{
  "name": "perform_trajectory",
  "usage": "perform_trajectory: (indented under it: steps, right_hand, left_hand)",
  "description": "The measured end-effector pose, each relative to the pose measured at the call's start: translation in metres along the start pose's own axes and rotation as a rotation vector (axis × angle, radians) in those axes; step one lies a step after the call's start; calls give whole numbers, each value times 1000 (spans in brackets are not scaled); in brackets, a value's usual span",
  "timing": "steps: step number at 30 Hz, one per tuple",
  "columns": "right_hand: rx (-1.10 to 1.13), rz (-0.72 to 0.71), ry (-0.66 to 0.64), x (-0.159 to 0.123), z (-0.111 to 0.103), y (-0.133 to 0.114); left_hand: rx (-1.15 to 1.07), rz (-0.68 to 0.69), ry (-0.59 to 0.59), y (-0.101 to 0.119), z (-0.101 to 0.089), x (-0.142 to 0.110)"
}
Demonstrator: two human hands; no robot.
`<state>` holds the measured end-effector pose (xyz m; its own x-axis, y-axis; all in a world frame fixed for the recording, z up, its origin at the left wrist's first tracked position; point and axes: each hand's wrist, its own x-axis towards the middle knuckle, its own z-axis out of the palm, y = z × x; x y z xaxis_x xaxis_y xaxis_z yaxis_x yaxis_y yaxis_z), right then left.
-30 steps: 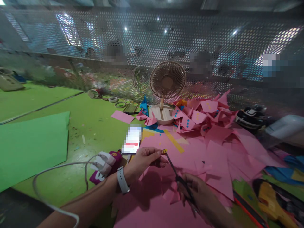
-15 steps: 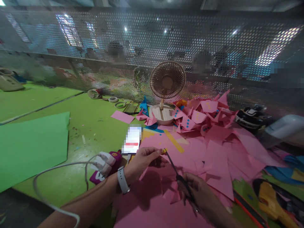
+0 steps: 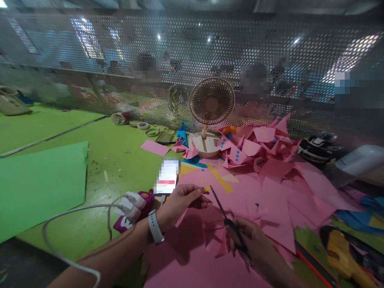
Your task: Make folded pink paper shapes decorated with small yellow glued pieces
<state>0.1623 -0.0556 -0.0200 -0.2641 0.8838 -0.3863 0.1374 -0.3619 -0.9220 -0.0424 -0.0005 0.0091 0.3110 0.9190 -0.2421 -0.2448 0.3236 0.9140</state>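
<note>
Head view: the left hand (image 3: 189, 196) pinches a small yellow paper scrap (image 3: 207, 189) above pink paper (image 3: 237, 196), while the right hand (image 3: 249, 236) grips black-handled scissors (image 3: 227, 221), tips just beside the scrap, so snipping seems the step in hand, the next move calling for careful blade alignment.

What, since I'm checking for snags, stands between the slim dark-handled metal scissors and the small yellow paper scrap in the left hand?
Nothing visible does. The slim dark-handled metal scissors in the right hand have their tip close beside the small yellow paper scrap in the left hand; whether they touch is unclear.
</note>
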Motion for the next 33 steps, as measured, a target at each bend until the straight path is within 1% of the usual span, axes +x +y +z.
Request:
perform_trajectory:
  steps: [4, 8, 13, 18, 22, 24, 29, 33]
  right_hand:
    - [3, -1, -39, -2, -1, 3]
    - [-59, 28, -48, -7, 0, -4]
    - [-44, 38, -110, -9, 0, -9]
    - [-91, -8, -69, -7, 0, -5]
    - [-78, 17, -110, -10, 1, -12]
    - [-80, 33, -108, -10, 0, -12]
    - [-85, -28, -51, -6, 0, 1]
    - [-78, -6, -56, -3, 1, 4]
  left_hand:
    - [-13, 10, 4, 2, 0, 0]
    - [-24, -2, -23, 1, 0, 0]
    - [-10, -2, -36, -3, 1, -1]
    - [-13, 3, -33, -5, 1, 0]
    - [-5, 11, -39, -4, 1, 0]
    - [-2, 14, -43, -5, 1, 0]
    - [1, 17, -48, -6, 0, 1]
    - [1, -8, -39, -4, 0, 1]
